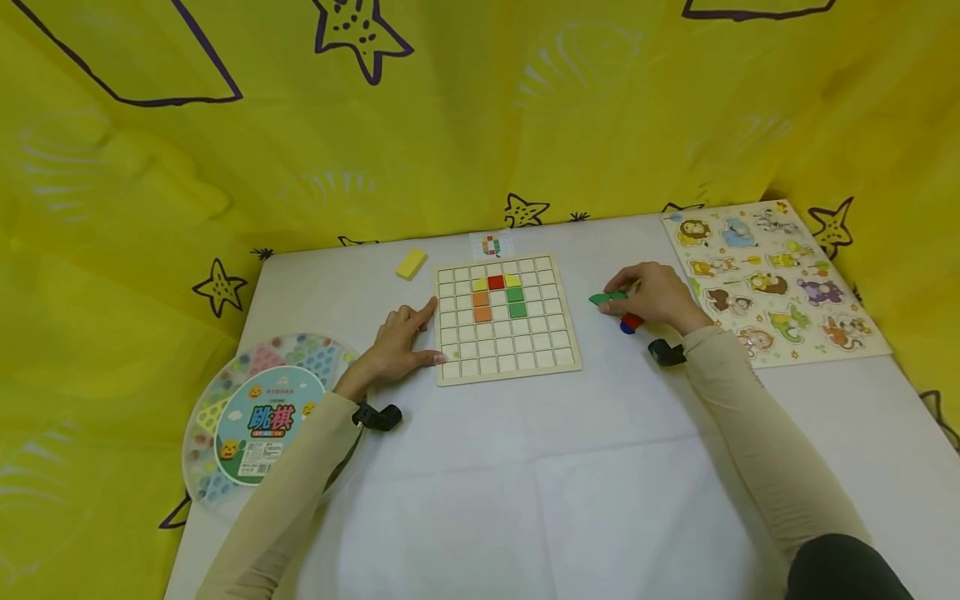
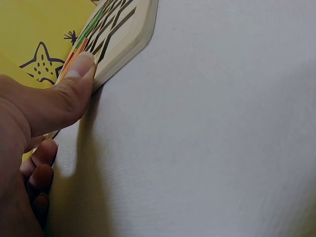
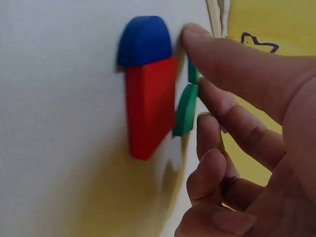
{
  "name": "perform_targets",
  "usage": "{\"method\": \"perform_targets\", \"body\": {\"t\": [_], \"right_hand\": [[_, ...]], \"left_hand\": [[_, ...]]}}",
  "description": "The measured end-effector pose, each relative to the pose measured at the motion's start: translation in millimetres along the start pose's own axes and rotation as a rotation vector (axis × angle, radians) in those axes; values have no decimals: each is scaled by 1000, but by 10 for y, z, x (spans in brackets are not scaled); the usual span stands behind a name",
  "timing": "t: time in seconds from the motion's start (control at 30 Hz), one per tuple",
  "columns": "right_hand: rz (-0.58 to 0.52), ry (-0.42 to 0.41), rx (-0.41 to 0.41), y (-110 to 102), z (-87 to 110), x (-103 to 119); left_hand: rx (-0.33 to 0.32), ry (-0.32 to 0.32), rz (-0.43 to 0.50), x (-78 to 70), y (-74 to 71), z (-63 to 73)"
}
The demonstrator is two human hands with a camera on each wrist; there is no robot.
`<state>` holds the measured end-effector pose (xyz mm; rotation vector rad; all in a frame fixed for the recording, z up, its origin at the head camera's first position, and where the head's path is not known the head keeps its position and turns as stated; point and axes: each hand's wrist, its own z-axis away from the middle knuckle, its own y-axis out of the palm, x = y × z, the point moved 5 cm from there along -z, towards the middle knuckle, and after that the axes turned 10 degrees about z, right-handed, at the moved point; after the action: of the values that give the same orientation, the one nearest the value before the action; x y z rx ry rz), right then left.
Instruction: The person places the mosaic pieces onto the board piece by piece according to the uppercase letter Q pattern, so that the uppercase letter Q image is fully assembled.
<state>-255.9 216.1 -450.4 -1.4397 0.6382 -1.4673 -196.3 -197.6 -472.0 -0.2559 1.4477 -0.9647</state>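
Observation:
My left hand (image 1: 400,342) steadies the wooden grid board (image 1: 495,364): the thumb (image 2: 78,74) presses on its edge and the index finger rests along its left side. On the board lie a red square (image 1: 496,282) between yellow corner pieces (image 1: 512,280), orange squares (image 1: 482,306) and green squares (image 1: 517,302). To the right of the board, my right hand (image 1: 653,292) has thumb and index finger around one of two small green curved pieces (image 3: 186,109), partly hidden by the thumb. Beside them on the table are a red block (image 3: 152,106) and a blue half-round block (image 3: 147,42), touching each other.
A yellow block (image 1: 411,263) lies behind my left hand. Behind the board is a small pattern card (image 1: 491,245). A round board-game box (image 1: 262,417) sits at the left, partly under my left arm. An animal puzzle board (image 1: 780,283) lies at the right, near a yellow curtain (image 1: 450,150).

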Motion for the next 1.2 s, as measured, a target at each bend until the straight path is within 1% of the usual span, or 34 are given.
{"method": "perform_targets", "body": {"t": [0.1, 0.33, 0.47, 0.53, 0.63, 0.7, 0.77, 0.9, 0.97, 1.2], "right_hand": [[6, -13, 2, 21, -11, 17], [-16, -80, 31, 44, -41, 83], [-22, -66, 8, 56, -36, 86], [-14, -37, -3, 73, -35, 79], [4, 1, -3, 109, -38, 86], [15, 8, 2, 129, -41, 108], [14, -7, 7, 144, -49, 138], [2, -62, 20, 158, -61, 190], [-7, -73, 21, 154, -60, 199], [3, -13, 3, 151, -59, 156]], "left_hand": [[3, 0, 1, 2, 3, 1], [5, -5, 2, 1, -4, -4], [5, 4, -2, 2, -4, -8], [5, 4, 1, -2, -5, -5], [4, 4, 6, -5, -5, -2], [5, 3, 7, -4, -3, -2], [4, 2, 8, -1, 1, -3], [7, 0, 12, 1, 5, 1], [9, 0, 10, 1, 6, 2], [6, 0, 7, -1, -5, 4]]}}
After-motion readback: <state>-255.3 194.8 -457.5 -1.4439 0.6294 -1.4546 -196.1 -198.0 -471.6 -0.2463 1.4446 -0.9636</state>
